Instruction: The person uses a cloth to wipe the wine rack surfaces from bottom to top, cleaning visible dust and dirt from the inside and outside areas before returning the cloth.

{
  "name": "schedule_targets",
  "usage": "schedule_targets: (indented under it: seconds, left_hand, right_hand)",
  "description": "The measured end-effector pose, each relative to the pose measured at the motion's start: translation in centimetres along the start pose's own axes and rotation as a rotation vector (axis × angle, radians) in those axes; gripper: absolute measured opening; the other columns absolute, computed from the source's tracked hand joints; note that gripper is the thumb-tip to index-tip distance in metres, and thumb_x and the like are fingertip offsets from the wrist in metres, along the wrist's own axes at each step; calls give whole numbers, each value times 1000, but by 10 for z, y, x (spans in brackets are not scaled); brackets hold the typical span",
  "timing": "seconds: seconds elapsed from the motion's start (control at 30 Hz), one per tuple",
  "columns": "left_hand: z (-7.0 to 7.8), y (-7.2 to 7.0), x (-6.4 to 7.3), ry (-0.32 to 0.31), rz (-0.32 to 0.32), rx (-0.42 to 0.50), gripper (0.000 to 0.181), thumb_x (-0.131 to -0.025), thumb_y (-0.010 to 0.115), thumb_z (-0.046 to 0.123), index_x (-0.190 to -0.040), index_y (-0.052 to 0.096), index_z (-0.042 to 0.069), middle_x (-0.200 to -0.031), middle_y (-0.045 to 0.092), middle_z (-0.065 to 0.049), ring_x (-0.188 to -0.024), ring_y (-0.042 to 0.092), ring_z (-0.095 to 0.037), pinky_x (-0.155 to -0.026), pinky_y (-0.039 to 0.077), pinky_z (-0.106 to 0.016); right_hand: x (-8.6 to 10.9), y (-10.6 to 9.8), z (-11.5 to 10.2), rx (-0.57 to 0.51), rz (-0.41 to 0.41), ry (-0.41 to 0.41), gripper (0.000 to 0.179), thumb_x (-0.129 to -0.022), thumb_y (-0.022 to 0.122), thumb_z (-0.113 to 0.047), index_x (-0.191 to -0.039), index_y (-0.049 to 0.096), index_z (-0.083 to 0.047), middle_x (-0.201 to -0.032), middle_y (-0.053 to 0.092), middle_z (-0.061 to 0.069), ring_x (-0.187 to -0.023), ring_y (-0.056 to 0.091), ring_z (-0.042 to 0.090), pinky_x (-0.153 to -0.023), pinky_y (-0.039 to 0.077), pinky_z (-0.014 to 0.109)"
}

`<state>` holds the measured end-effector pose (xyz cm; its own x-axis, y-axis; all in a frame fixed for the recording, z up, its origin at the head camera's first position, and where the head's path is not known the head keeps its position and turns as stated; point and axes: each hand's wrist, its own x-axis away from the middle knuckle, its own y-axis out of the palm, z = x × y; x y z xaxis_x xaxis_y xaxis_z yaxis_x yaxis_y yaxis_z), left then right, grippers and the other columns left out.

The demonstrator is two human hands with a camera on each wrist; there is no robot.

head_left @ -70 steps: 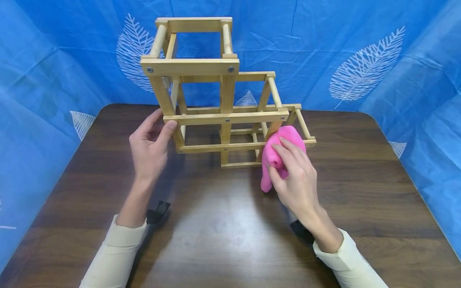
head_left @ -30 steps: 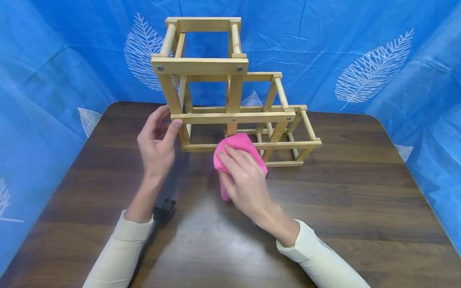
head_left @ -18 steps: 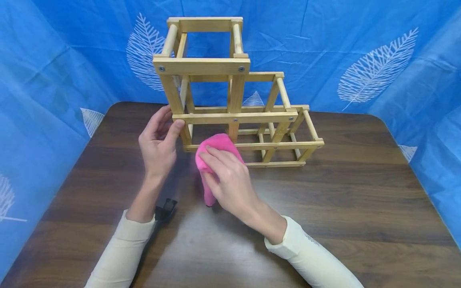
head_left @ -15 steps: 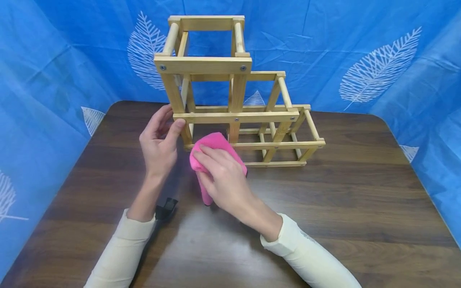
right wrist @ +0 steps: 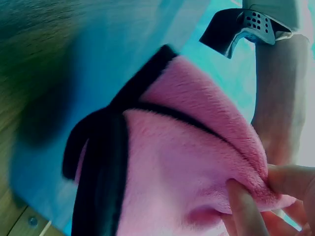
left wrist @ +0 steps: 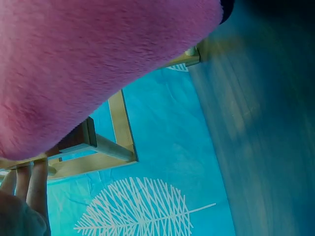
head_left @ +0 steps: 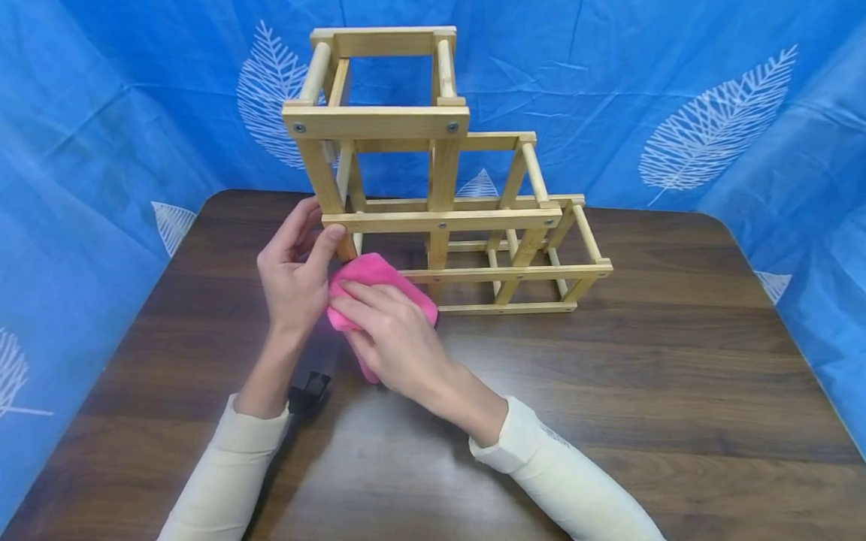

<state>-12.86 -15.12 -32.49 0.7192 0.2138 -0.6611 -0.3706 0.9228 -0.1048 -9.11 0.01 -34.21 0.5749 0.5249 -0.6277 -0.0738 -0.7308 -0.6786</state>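
Blue leaf-print curtain [head_left: 568,98] behind dk wood-grain table [head_left: 649,361]. Stepped wooden rack [head_left: 442,222] on table; L hand [head_left: 294,270] grips its L post [head_left: 321,176]. R hand [head_left: 399,330] pinches fuzzy, black-edged pink cloth [head_left: 379,270] at post's lower end.

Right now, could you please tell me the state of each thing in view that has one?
Stepped wooden rack, assembled, its steps falling toward the right.
Left hand, gripping the rack at its left front.
Pink plush cloth, folded and bunched.
Right hand, holding the cloth.
Wood-grain table, glossy.
Blue leaf-print curtain, hanging, creased.
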Motion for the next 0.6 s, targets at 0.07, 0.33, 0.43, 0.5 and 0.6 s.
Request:
schedule_targets:
  seconds: [0.07,0.33,0.43,0.5,0.6]
  left_hand:
    - [0,0,0,-2,-4,-3,36,-92,69,8,-128,66,8,-119,70,-2,-89,71,-16,-80,56,-28]
    - [1,1,0,-32,3,-14,36,-92,69,6,-127,67,7,-119,70,-4,-87,71,-15,-79,55,-27]
    - [0,1,-2,-27,3,-8,36,-91,70,7,-127,67,8,-119,70,-3,-87,71,-15,-79,55,-27]
    - [0,1,-2,-16,0,-5,36,-91,70,7,-127,67,8,-119,70,-3,-88,71,-15,-80,56,-28]
    - [1,1,0,-27,8,-3,36,-91,70,6,-127,67,7,-118,70,-4,-89,71,-14,-80,56,-26]
  right_hand:
    - [3,-2,1,16,14,9,29,-86,69,-1,-114,74,-8,-123,67,10,-116,61,24,-106,40,29]
    - [14,-19,14,-55,103,32,30,-82,71,2,-111,74,-3,-128,63,16,-120,59,26,-105,42,33]
    - [12,-20,17,-44,102,24,28,-82,72,1,-109,74,-4,-141,51,22,-132,48,31,-109,38,37]
    - [8,-19,16,-37,59,30,27,-83,72,-1,-110,73,-6,-147,42,25,-138,39,33,-112,34,40]
    - [2,-15,15,-36,-31,88,30,-83,71,-2,-113,69,-6,-148,40,26,-141,34,34,-112,33,43]
